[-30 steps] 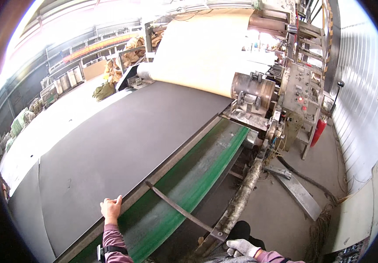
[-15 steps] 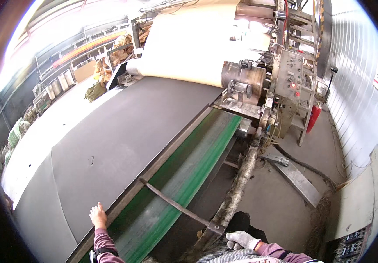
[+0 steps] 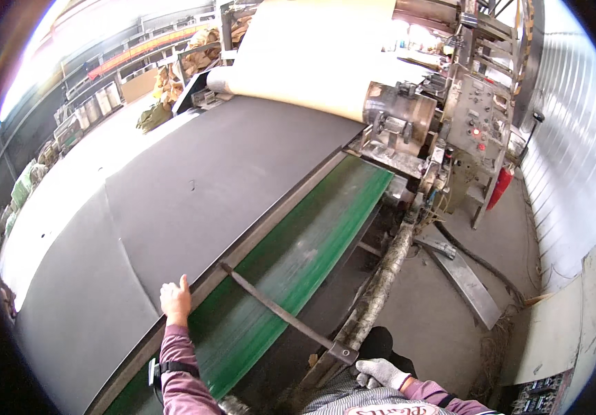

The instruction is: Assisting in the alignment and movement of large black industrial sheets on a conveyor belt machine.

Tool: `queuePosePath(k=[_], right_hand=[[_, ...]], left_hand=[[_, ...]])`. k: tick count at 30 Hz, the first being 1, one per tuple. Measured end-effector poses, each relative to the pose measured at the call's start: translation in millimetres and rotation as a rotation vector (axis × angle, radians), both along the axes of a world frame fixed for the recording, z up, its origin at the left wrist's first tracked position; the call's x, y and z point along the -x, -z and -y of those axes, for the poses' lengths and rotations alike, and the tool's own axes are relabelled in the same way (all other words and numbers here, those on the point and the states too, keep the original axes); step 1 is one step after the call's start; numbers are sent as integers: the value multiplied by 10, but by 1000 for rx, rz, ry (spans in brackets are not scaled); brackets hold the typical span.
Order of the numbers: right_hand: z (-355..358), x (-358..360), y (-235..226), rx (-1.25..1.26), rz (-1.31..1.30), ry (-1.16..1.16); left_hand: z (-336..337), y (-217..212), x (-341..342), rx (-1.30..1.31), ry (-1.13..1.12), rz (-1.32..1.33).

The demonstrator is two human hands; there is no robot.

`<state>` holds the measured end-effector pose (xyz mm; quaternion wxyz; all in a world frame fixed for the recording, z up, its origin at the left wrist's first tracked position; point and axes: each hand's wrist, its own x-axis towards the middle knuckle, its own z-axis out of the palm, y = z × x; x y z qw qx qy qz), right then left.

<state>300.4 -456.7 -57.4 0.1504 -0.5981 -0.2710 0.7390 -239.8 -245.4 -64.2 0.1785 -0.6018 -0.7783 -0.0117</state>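
A wide dark grey sheet (image 3: 243, 166) lies over a long bed and runs up to a roller at the far end. A thin seam (image 3: 124, 238) crosses it. At the sheet's near right edge, my bare left hand (image 3: 176, 301) rests with thumb raised and fingers out, close to where the seam meets the edge. My right hand (image 3: 383, 373), in a pale knit glove, is curled closed by my lap, beside the end of a metal crossbar (image 3: 281, 312). Whatever its fingers may hold is hidden.
Cream-coloured web (image 3: 305, 59) hangs down to the metal roller (image 3: 398, 114). A green belt (image 3: 298, 256) runs alongside the bed. To the right are a worn pipe (image 3: 388, 266), a metal plank (image 3: 464, 287) on the floor, control panels (image 3: 478, 114) and a red extinguisher (image 3: 500, 187).
The sheet's seam has travelled toward the roller. My left hand has moved forward along the edge with it. My right hand stays by my lap, and the view has shifted slightly.
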Motion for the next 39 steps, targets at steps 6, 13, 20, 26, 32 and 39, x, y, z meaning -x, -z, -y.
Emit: queuePosePath(k=[6, 13, 20, 26, 32, 39], right_hand=[[-8, 29, -62, 30, -12, 64], [-8, 50, -62, 45, -38, 128], [-51, 64, -106, 18, 15, 38], [-32, 65, -96, -2, -11, 66], [-40, 29, -108, 15, -9, 38], [-36, -12, -102, 18, -33, 10]], left_hand=[[-231, -197, -367, -176, 272, 114], [654, -496, 415, -154, 43, 378], [1327, -833, 992, -27, -806, 381], [793, -619, 818, 27, -580, 400], [727, -431, 857, -253, -51, 568], [1915, -272, 1796, 38, -845, -3]])
